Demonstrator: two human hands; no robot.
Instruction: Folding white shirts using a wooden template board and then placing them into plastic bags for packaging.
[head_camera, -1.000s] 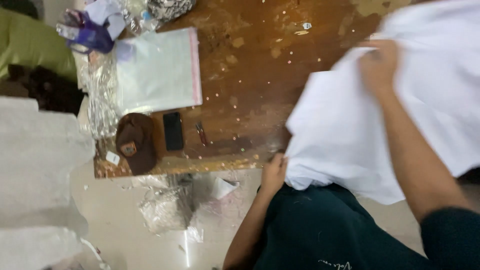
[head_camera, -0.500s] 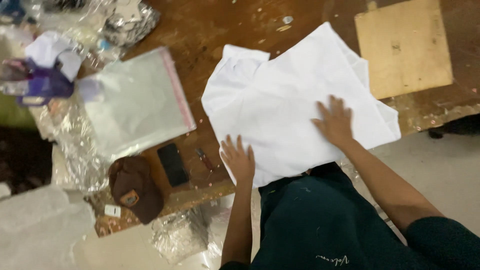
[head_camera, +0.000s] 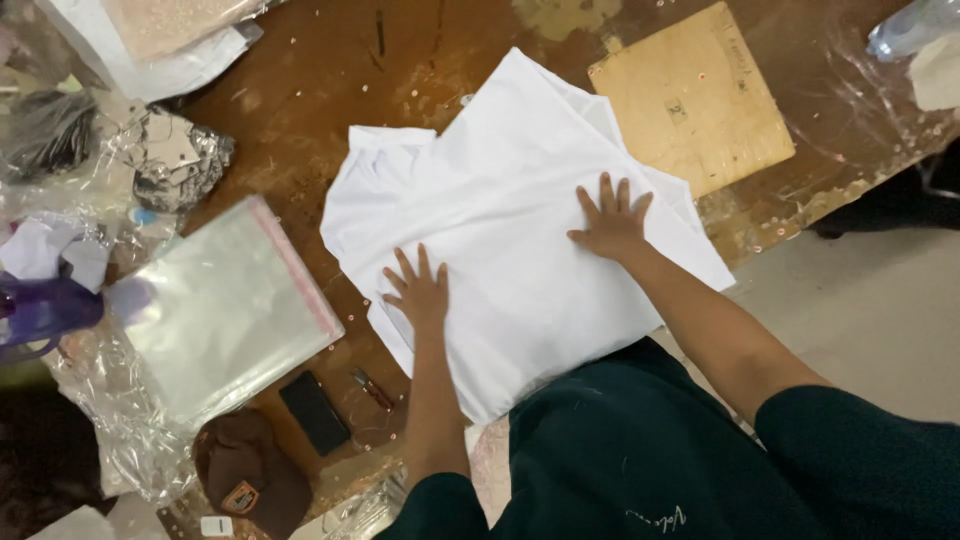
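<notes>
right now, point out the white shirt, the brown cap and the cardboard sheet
white shirt (head_camera: 510, 200), head view, flat middle of the fabric
brown cap (head_camera: 250, 475), head view, its crown
cardboard sheet (head_camera: 690, 100), head view, centre of its face

A white garment (head_camera: 510, 230) lies spread on the brown table (head_camera: 290, 110). The left hand (head_camera: 418, 290) and right hand (head_camera: 610, 222) press flat on it, fingers splayed. A cardboard sheet (head_camera: 690, 95) lies beside it, a clear plastic bag (head_camera: 225, 310) left.
</notes>
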